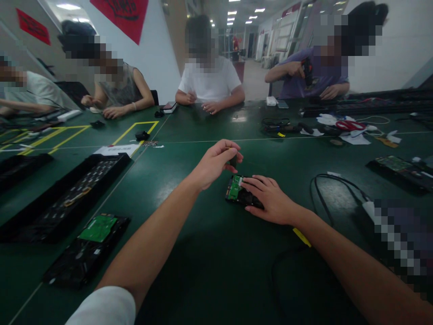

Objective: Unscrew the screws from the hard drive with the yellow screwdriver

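A hard drive lies on the green table in front of me, its green circuit board facing up. My right hand lies over its right part, fingers on top and thumb along the near side, holding it. Just above the drive's far left end, my left hand is closed on a small dark flat piece, partly hidden by the fingers; its exact kind is unclear. Another hard drive with a green board lies to the left of my left forearm.
Long black trays lie on the left. A black cable loops at right, near a pixelated device. Another board-bearing unit lies far right. Cables and white scraps clutter the far right. Several people sit across the table.
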`<state>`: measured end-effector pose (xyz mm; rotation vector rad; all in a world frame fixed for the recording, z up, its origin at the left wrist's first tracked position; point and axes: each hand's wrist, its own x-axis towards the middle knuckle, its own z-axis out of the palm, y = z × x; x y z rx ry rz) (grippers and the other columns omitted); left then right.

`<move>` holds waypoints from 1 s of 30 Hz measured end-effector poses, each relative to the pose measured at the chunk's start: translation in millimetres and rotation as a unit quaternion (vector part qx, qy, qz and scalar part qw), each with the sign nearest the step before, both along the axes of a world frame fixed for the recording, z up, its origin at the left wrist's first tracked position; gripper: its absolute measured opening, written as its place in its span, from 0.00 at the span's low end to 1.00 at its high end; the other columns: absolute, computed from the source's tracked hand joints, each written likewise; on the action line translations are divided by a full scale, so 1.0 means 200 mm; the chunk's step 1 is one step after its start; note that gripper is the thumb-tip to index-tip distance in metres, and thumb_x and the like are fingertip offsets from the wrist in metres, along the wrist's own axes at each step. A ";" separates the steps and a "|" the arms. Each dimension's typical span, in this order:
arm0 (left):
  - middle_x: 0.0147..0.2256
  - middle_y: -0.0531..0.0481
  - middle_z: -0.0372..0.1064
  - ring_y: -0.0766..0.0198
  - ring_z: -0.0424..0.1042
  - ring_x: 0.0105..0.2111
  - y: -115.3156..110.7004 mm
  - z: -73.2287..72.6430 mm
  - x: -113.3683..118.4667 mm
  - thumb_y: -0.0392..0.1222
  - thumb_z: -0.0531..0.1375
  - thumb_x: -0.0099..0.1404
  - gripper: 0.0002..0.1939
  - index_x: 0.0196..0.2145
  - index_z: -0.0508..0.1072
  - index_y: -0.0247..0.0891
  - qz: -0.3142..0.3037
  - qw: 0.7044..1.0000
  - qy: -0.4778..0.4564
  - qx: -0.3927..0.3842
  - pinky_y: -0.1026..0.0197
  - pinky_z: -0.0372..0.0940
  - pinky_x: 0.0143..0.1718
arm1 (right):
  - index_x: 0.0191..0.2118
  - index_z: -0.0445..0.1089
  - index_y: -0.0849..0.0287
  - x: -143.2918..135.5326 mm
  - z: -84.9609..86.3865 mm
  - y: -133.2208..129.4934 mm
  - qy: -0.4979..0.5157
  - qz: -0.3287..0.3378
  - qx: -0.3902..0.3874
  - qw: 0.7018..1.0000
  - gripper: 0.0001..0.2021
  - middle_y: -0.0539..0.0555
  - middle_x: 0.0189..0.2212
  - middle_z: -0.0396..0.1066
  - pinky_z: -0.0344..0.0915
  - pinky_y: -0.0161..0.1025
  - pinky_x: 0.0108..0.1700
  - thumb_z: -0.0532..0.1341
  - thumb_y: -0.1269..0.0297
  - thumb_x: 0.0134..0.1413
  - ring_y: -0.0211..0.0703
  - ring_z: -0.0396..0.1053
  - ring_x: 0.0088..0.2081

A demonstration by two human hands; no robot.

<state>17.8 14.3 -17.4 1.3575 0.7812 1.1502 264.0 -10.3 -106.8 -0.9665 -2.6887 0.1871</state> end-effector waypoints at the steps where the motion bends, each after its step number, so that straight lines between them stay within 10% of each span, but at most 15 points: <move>1: 0.39 0.46 0.74 0.60 0.75 0.42 0.00 0.00 0.00 0.43 0.61 0.70 0.07 0.43 0.72 0.39 -0.002 1.000 -0.004 -0.004 0.61 0.72 0.35 | 0.75 0.55 0.50 0.00 0.00 0.00 0.000 0.000 0.000 1.000 0.37 0.61 0.72 0.57 0.53 0.70 0.66 0.62 0.48 0.65 0.72 0.53 0.70; 30: 0.39 0.45 0.76 0.61 0.75 0.38 0.00 0.00 -0.01 0.46 0.64 0.70 0.10 0.44 0.73 0.38 0.002 1.000 0.011 -0.019 0.64 0.68 0.28 | 0.75 0.56 0.47 0.00 -0.01 0.00 -0.008 0.000 0.010 1.000 0.36 0.61 0.72 0.57 0.54 0.71 0.65 0.62 0.48 0.66 0.72 0.53 0.70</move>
